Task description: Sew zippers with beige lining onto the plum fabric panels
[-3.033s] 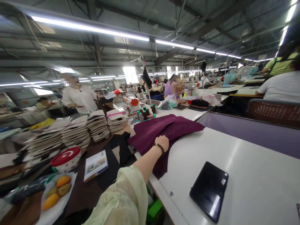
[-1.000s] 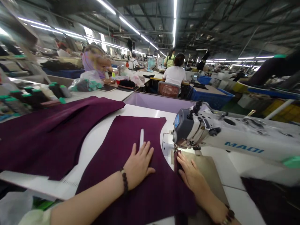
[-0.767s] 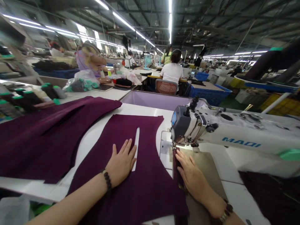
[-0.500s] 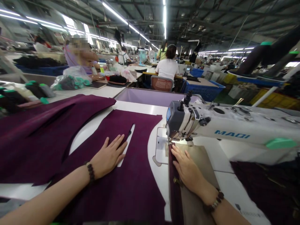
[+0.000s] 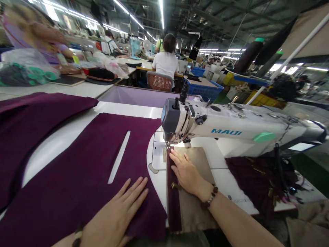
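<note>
My left hand (image 5: 115,212) lies flat, fingers stretched out, on a plum-coloured fabric panel (image 5: 84,147). Beyond its fingertips a long narrow slot in the panel shows the white table underneath. My right hand (image 5: 187,175) rests palm down on a beige cloth piece (image 5: 196,216). Its fingertips touch the dark maroon strip (image 5: 174,212) along that cloth's left edge. A brass zipper pull (image 5: 175,185) sits on the strip beside the hand. The strip's far end lies under the needle area of a sewing machine (image 5: 203,120), just ahead of my right fingertips.
More plum fabric (image 5: 38,113) lies at the left. Maroon pieces with brass zipper pulls (image 5: 254,178) are heaped at the right, below the machine arm. Thread cones (image 5: 248,56) stand on a rack at upper right. Ahead, a person in white (image 5: 166,63) sits on a chair.
My left hand has slid along the plum panel towards me, away from the slot; the small black item beside the slot no longer shows. My right hand stays by the needle. The view has turned right.
</note>
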The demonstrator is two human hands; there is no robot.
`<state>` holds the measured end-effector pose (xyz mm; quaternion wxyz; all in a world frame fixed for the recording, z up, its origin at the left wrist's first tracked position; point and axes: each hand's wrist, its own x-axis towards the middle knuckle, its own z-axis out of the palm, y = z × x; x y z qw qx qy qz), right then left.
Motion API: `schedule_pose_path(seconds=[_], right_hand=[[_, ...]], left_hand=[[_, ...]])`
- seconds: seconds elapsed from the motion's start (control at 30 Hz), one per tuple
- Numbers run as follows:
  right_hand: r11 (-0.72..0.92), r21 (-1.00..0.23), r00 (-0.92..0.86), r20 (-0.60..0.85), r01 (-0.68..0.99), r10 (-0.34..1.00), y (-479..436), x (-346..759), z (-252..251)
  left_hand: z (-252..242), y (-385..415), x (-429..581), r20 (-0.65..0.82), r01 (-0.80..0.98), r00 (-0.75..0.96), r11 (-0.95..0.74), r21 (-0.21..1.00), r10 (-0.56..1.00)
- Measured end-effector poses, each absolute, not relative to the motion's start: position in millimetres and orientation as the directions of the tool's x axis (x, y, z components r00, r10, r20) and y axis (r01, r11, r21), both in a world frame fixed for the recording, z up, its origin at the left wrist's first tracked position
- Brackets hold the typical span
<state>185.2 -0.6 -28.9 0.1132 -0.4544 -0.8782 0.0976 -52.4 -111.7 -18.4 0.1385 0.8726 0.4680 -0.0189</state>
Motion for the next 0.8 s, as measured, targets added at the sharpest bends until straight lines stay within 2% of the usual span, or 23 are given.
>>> schedule_pose_path(seconds=[0.1, 0.2, 0.37, 0.67, 0.8], right_hand=[[0.571, -0.268, -0.563, 0.114, 0.776, 0.819, 0, 185, -29], [0.57, -0.261, -0.564, 0.105, 0.779, 0.819, 0, 186, -29], [0.586, -0.272, -0.587, 0.084, 0.763, 0.805, -1, 187, -29], [0.59, -0.307, -0.563, 0.179, 0.747, 0.807, 1, 185, -28], [0.602, -0.255, -0.577, 0.17, 0.757, 0.798, 3, 187, -35]], left_hand=[[-18, -100, -59, -0.012, 0.815, 0.515, -0.486, 0.315, 0.857], [-7, -77, -49, 0.046, 0.78, 0.518, -0.494, 0.385, 0.854], [10, -35, -12, -0.01, 0.733, 0.572, -0.506, 0.454, 0.82], [10, 5, 6, -0.038, 0.676, 0.633, -0.529, 0.513, 0.773], [15, 3, 9, -0.021, 0.648, 0.638, -0.522, 0.555, 0.77]])
